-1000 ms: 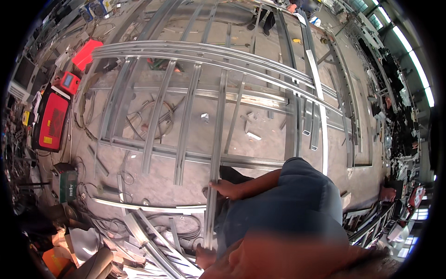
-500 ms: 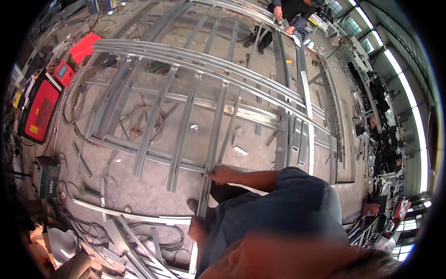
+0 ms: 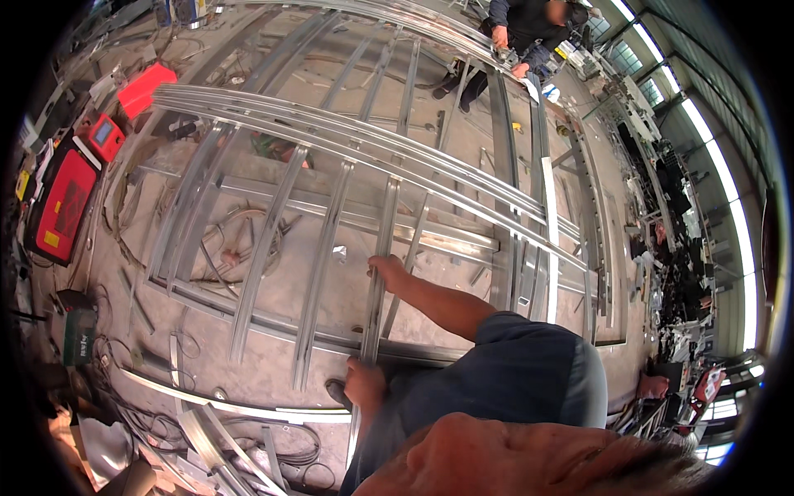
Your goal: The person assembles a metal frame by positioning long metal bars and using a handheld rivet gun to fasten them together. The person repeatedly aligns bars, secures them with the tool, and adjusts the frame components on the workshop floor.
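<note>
A long grey metal channel (image 3: 372,318) runs away from me, its far part meeting the bundle of long metal profiles (image 3: 331,124) that lies crosswise. My right hand (image 3: 390,274) is closed round this channel about midway along, arm stretched out. Closer to my body, my left hand (image 3: 365,385) grips the same channel near its lower end; some of its fingers are hidden. To the left, similar channels (image 3: 318,289) lie roughly parallel, over a rectangular metal frame (image 3: 273,321) low near the floor.
Far right, another person (image 3: 529,33) bends over the metalwork, both hands on a tool. A red welding machine (image 3: 64,198) and a green box (image 3: 77,337) stand at left. Cables (image 3: 281,438) and metal offcuts (image 3: 207,438) litter the floor at lower left. An upright-looking pale bar (image 3: 552,240) crosses the frame at right.
My right hand has shifted farther along the channel, away from me. My left hand has also come a little forward. The view has tilted slightly, showing more of the other person.
</note>
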A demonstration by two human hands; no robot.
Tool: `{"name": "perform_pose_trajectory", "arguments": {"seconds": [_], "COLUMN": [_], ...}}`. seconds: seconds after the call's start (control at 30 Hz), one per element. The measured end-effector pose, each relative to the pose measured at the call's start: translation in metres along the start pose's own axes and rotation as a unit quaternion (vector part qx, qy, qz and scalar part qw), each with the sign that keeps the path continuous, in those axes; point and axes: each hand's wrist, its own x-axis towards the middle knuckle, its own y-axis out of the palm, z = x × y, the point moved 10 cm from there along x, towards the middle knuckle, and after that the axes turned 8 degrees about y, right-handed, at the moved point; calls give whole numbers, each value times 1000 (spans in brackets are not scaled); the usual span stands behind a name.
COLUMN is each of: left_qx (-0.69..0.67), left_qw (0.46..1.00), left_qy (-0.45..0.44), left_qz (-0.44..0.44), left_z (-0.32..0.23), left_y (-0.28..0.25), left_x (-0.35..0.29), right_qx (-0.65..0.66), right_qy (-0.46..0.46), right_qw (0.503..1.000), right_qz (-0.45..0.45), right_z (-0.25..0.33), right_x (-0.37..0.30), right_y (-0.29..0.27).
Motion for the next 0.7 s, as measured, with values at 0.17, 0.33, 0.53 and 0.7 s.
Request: {"name": "perform_pose_trajectory", "arguments": {"seconds": [0.17,0.33,0.53,0.7], "left_qx": [20,29,71,106], "left_qw": [999,988,953,944], "left_qy": [-30,54,146,166], "left_qz": [-3,-145,-254,-265], "left_z": [-7,-20,-50,-60], "left_y": [-2,-11,-49,-48], "left_x": [4,6,3,18], "right_qx": [1,-4,20,23], "right_qy": [-10,-28,-29,-47], "right_qw": [1000,999,999,999], "right_qz": [-20,-25,-14,-1], "right_z": [7,27,31,46], "right_x": [4,-2,4,12], "right_y": [4,17,24,23]}}
